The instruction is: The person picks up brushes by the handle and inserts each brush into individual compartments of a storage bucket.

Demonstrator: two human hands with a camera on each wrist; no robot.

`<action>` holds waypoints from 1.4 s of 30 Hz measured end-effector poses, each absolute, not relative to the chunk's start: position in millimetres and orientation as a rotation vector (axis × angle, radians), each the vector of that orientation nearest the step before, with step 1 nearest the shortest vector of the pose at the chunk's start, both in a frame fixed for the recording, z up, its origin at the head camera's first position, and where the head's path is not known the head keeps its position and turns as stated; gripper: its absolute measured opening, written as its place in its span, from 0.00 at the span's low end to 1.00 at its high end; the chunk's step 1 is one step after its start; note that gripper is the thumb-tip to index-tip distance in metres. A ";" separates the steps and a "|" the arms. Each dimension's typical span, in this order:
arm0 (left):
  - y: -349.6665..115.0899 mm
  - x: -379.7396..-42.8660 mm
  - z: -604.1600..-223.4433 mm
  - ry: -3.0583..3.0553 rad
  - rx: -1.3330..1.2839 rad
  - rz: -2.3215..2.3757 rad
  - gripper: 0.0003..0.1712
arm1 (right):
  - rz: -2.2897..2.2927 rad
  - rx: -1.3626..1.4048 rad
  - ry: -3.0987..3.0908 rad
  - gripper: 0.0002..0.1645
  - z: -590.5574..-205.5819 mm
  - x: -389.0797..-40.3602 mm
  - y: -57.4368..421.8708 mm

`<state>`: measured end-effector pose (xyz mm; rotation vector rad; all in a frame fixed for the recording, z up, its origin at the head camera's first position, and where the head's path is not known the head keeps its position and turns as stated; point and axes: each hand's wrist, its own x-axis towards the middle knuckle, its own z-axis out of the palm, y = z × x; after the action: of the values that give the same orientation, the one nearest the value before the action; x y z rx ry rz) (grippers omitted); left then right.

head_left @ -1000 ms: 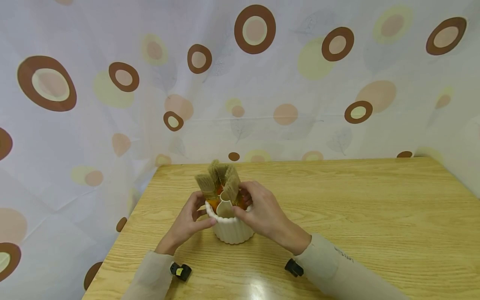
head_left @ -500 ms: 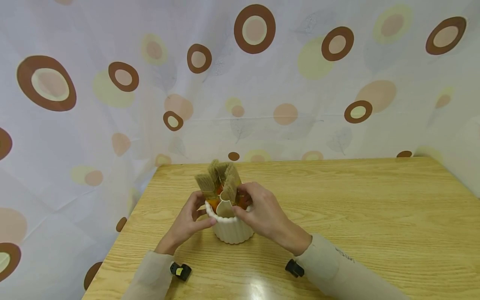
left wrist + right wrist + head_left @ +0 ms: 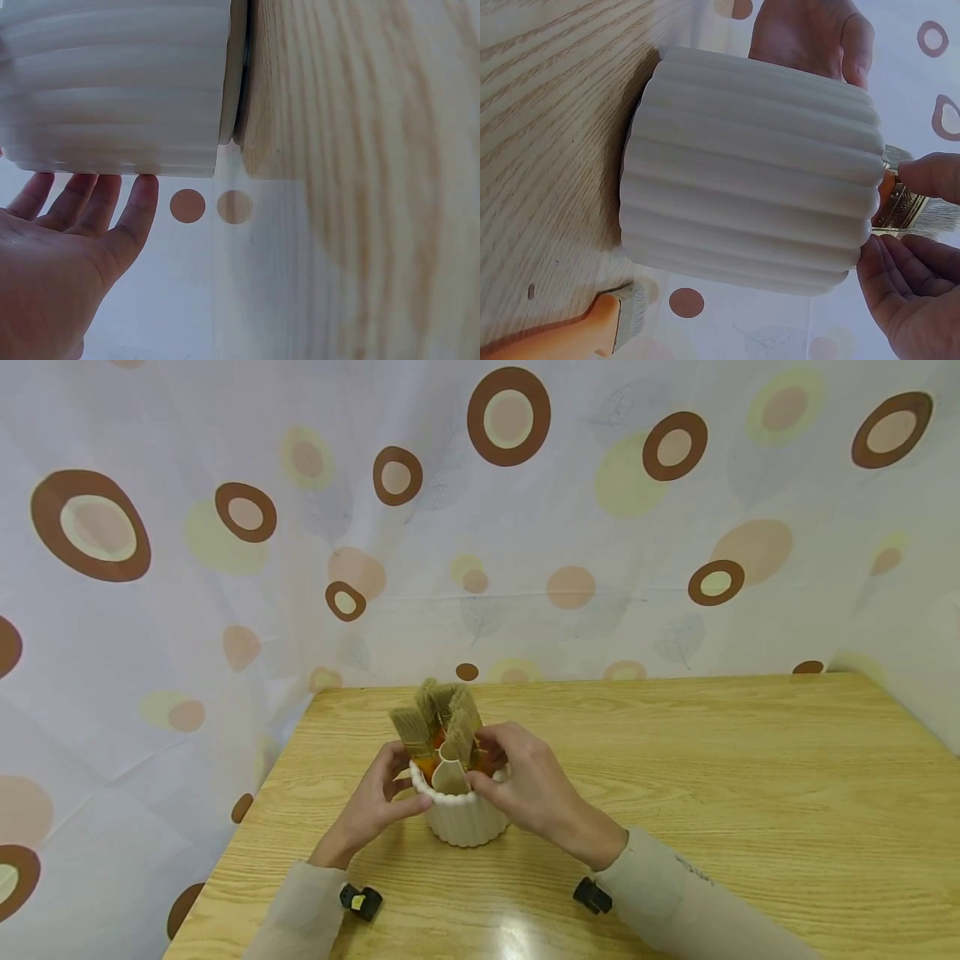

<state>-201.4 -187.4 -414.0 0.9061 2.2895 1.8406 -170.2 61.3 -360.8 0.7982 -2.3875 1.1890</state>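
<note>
A white ribbed pot [image 3: 465, 822] stands on the table, holding several paintbrushes [image 3: 408, 731] with pale bristles up and orange handles down inside. A pale divider [image 3: 450, 774] shows within its rim. My left hand [image 3: 371, 806] rests at the pot's left side; in the left wrist view its fairly straight fingers [image 3: 135, 217] touch the ribbed wall, and its thumb lies by the front rim. Over the right rim, my right hand [image 3: 536, 785] pinches a paintbrush [image 3: 901, 206] near its metal ferrule, thumb on one side and fingers on the other. Its handle is mostly hidden in the pot.
A further orange-handled paintbrush [image 3: 577, 330] shows on the table side of the right wrist view, beside the pot. The wooden table [image 3: 712, 793] extends far to the right. A patterned cloth [image 3: 600, 527] hangs behind and at the left.
The paintbrush at my right fingers has shifted and tilted slightly over the rim, mostly early on. My right hand has moved a very little; the left hand and pot stay put.
</note>
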 end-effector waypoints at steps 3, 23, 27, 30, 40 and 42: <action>-187.8 -201.5 -414.1 2.294 0.905 1.838 0.37 | 1.187 0.807 -2.377 0.25 -360.1 -170.6 62.4; -188.1 -203.4 -413.9 2.296 0.898 1.841 0.36 | 1.149 0.774 -2.361 0.24 -356.8 -173.3 82.0; -187.9 -203.8 -413.8 2.293 0.900 1.844 0.37 | 1.135 0.757 -2.375 0.24 -355.8 -174.0 88.9; -187.9 -203.6 -413.6 2.292 0.901 1.845 0.37 | 1.120 0.743 -2.379 0.23 -355.1 -174.7 93.0; -188.5 -202.2 -413.8 2.303 0.893 1.841 0.38 | 1.097 0.680 -2.404 0.22 -358.1 -177.1 103.2; -188.8 -202.2 -414.1 2.301 0.893 1.844 0.38 | 1.101 0.670 -2.409 0.22 -359.4 -178.1 105.5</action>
<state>-202.2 -188.8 -414.1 0.8934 2.3011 1.8438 -178.1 105.5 -359.4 0.6699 -2.4088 1.1010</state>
